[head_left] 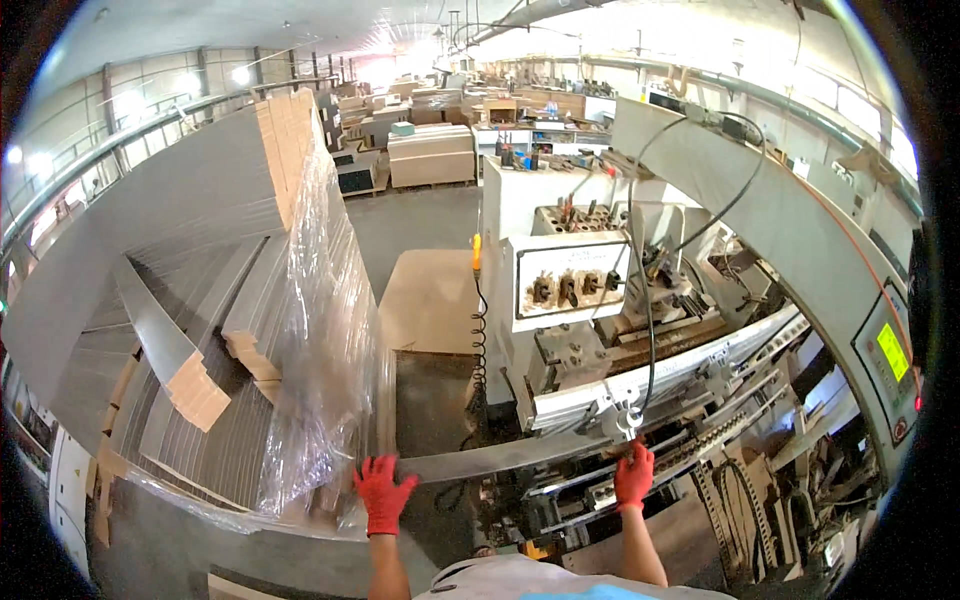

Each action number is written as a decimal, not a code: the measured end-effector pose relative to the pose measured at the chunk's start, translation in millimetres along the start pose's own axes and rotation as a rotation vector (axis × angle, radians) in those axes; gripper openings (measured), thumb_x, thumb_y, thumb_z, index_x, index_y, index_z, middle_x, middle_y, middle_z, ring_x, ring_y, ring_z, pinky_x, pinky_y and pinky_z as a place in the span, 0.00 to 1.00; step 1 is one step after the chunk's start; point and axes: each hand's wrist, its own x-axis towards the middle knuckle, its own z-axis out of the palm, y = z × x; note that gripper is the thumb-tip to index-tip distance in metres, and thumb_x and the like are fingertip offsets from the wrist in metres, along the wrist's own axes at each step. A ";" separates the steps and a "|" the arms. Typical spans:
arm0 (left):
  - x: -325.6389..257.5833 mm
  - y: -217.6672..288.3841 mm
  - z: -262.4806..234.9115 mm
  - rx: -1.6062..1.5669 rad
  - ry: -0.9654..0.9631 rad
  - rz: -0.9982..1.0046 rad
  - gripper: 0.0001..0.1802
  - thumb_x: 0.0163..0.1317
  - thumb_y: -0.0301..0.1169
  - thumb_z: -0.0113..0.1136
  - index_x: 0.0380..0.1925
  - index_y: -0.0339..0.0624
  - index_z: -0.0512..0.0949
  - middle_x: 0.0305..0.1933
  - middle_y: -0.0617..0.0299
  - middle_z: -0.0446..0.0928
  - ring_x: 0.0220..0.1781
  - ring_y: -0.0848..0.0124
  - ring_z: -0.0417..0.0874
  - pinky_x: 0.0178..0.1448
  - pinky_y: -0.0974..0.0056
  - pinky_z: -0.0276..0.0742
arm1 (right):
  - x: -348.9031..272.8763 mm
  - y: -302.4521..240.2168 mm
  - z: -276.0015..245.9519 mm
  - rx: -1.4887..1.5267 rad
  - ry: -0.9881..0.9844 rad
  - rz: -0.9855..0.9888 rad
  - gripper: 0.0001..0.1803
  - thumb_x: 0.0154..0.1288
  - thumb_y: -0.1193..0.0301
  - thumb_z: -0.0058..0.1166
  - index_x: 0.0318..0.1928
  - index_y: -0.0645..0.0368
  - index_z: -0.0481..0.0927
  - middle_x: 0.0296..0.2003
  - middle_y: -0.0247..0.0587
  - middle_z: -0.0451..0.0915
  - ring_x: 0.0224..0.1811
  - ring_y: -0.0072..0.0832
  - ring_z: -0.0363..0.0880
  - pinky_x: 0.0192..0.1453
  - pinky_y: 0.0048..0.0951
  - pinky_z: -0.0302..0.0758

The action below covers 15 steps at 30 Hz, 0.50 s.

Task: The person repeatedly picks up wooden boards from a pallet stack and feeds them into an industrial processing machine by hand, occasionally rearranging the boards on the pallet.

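Grey board strip (490, 462) lies across the front of the machine (512, 230), its near end just beside the left hand (383, 495), its other end running to a metal fitting (622, 412). Left hand: red-gloved, fingers spread wide; contact with the strip cannot be told. Right hand (634, 475): red-gloved, fingers curled in, just below the fitting; cannot tell whether it holds anything.

Surroundings: at left, a tall stack of grey panels (165, 185), partly wrapped in clear plastic film (318, 380); a narrow board bundle (165, 340) lies aslant against it. Between stack and machine, a brown sheet (425, 295) and a coiled black cable (480, 335) hanging from a yellow pendant (477, 252). A black hose (650, 340) loops down in front of the machine to the fitting. A grey overhead arm (740, 185) spans the right side, ending in a control panel (880, 350) with a lit yellow-green screen. Further back, panel stacks (430, 160).

Containers: a holed metal block (580, 220) on the machine, with tools in some holes; a switch box (572, 283) bearing a row of dark knobs. Small tools and bottles (520, 158) crowd the cabinet top.

Obscured: right fingertips blend into dark metalwork; the strip's far end is lost behind the fitting; outer edges fall into black lens rim.
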 end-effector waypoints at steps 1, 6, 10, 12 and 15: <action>5.5 19.9 -9.4 0.051 -0.138 0.079 0.37 0.46 0.46 0.73 0.58 0.53 0.75 0.62 0.55 0.72 0.68 0.50 0.66 0.72 0.31 0.50 | -5.7 -0.4 -9.6 -0.050 0.011 0.025 0.21 0.57 0.73 0.56 0.53 0.56 0.74 0.45 0.52 0.76 0.48 0.52 0.76 0.51 0.46 0.74; 9.4 7.7 20.2 0.224 -0.279 0.145 0.33 0.43 0.46 0.74 0.53 0.58 0.78 0.58 0.58 0.72 0.66 0.54 0.67 0.66 0.21 0.47 | -23.9 -3.0 -9.2 -0.014 0.060 0.014 0.11 0.58 0.74 0.55 0.43 0.54 0.78 0.38 0.43 0.77 0.38 0.48 0.79 0.40 0.42 0.75; 4.7 -2.8 43.0 0.411 -0.199 0.132 0.29 0.43 0.40 0.72 0.50 0.59 0.78 0.53 0.61 0.72 0.61 0.56 0.68 0.66 0.23 0.49 | -26.1 9.8 -2.9 -0.014 0.032 0.104 0.10 0.58 0.74 0.57 0.42 0.55 0.79 0.37 0.43 0.78 0.39 0.47 0.79 0.41 0.40 0.76; 5.5 -4.0 47.8 0.431 -0.175 0.136 0.28 0.42 0.39 0.71 0.49 0.59 0.78 0.52 0.61 0.72 0.60 0.57 0.69 0.66 0.24 0.49 | -26.4 13.9 -0.5 0.023 0.037 0.119 0.10 0.57 0.74 0.57 0.41 0.55 0.79 0.36 0.43 0.78 0.38 0.46 0.79 0.41 0.40 0.76; 7.3 7.1 31.7 0.415 -0.245 0.092 0.30 0.40 0.38 0.72 0.50 0.59 0.78 0.52 0.61 0.71 0.61 0.57 0.69 0.66 0.24 0.50 | -21.4 -2.7 -8.5 0.074 0.072 0.089 0.09 0.55 0.75 0.57 0.39 0.55 0.79 0.35 0.42 0.77 0.37 0.44 0.78 0.41 0.39 0.75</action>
